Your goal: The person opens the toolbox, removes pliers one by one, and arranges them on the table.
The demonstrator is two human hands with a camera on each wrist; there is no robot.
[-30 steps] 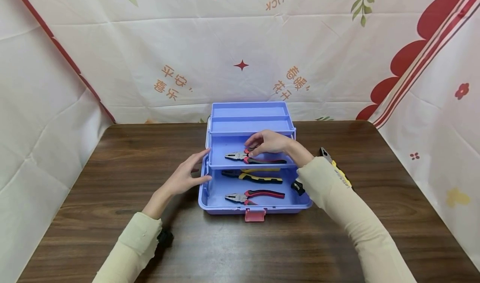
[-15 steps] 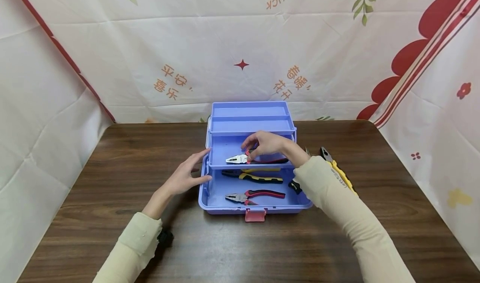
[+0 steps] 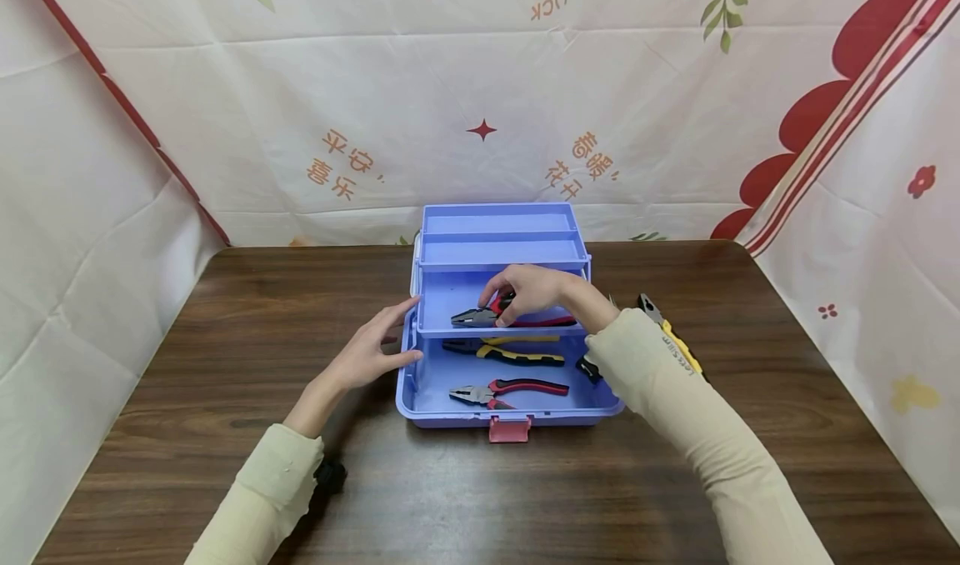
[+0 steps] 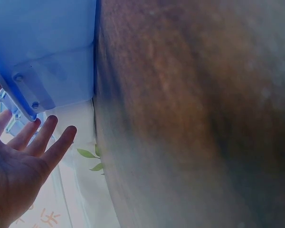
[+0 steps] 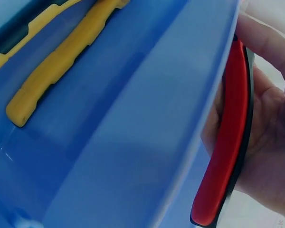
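In the head view, my right hand (image 3: 528, 290) is over the middle tray of the blue toolbox (image 3: 510, 421), gripping red-and-black pliers (image 3: 475, 318) between thumb and fingers. The pliers' head points left, and part of their handles is hidden behind the hand. The right wrist view shows one red handle (image 5: 228, 133) just beyond the tray's edge, beside the palm. My left hand (image 3: 369, 350) has its fingers spread at the toolbox's left side, with fingertips right at the rim. Below the tray lie yellow-and-black pliers (image 3: 521, 356) and a second red-and-black pair (image 3: 483, 395).
Another yellow-handled pair of pliers (image 3: 675, 344) lies on the wooden table (image 3: 225, 365) right of the toolbox, partly covered by the right sleeve. A raised upper tray (image 3: 502, 249) stands behind the right hand. The pink latch (image 3: 509, 430) hangs at the front. Printed cloth (image 3: 480, 73) encloses the back.
The right hand has shifted slightly left, and the pliers in it have turned, their head going from bright to dark. The left hand holds its place.
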